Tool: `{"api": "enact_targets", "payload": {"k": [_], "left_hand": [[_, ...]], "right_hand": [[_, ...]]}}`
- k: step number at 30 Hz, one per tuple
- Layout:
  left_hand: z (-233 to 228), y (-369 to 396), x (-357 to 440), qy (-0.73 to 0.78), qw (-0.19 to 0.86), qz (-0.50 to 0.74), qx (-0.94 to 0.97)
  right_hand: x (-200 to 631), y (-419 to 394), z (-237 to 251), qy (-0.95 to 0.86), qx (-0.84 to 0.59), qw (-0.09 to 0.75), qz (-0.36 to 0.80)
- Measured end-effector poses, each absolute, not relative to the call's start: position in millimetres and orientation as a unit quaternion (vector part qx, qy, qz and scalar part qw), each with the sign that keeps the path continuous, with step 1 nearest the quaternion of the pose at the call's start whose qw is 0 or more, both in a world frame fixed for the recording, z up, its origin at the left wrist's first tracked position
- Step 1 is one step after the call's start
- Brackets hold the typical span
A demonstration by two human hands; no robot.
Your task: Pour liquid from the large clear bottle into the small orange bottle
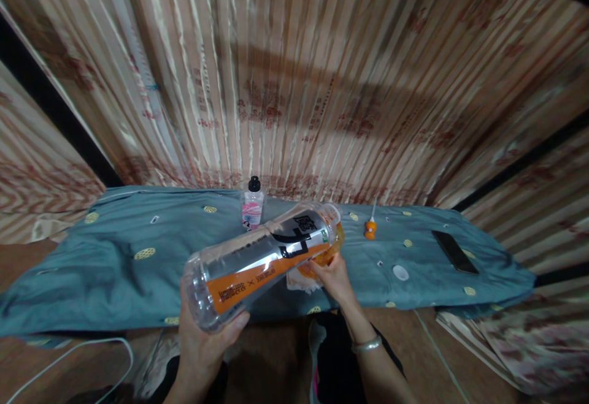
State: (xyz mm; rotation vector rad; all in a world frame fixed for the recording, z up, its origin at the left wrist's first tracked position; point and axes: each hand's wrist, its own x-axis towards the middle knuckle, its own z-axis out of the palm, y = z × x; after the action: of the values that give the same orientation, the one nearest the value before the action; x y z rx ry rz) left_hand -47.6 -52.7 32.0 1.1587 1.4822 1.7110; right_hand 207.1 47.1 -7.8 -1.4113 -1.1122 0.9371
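Note:
My left hand [205,333] is wrapped round the base of a large clear plastic bottle [262,263] with an orange and black label. The bottle lies tilted, its open mouth to the right over an orange see-through bottle [323,259]. That orange bottle is gripped by my right hand [334,275], and the big bottle partly hides it. Beneath it is a whitish cloth or paper [301,281]. Liquid in the big bottle cannot be made out. Further right lie an orange spray head [370,229] with a thin tube and a white round cap [400,273].
A small bottle [252,205] with a black cap and pink label stands behind the big one. A dark phone [454,252] lies at the right on the teal bedding [115,275]. Striped curtains [294,85] hang behind. A white cable [92,343] loops at the lower left.

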Motion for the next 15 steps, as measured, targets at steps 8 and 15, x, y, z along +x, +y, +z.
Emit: {"api": "enact_targets", "payload": {"k": [8,15], "left_hand": [[41.9,-56.7,-26.5,0.55,0.296,0.687,0.37],[43.6,-57.0,-26.2,0.556,0.289,0.683,0.375]], "right_hand": [[210.5,49.6,-16.8,-0.469,-0.607,0.516,0.381],[210.3,48.6,-15.9,-0.475,-0.59,0.523,0.391]]}}
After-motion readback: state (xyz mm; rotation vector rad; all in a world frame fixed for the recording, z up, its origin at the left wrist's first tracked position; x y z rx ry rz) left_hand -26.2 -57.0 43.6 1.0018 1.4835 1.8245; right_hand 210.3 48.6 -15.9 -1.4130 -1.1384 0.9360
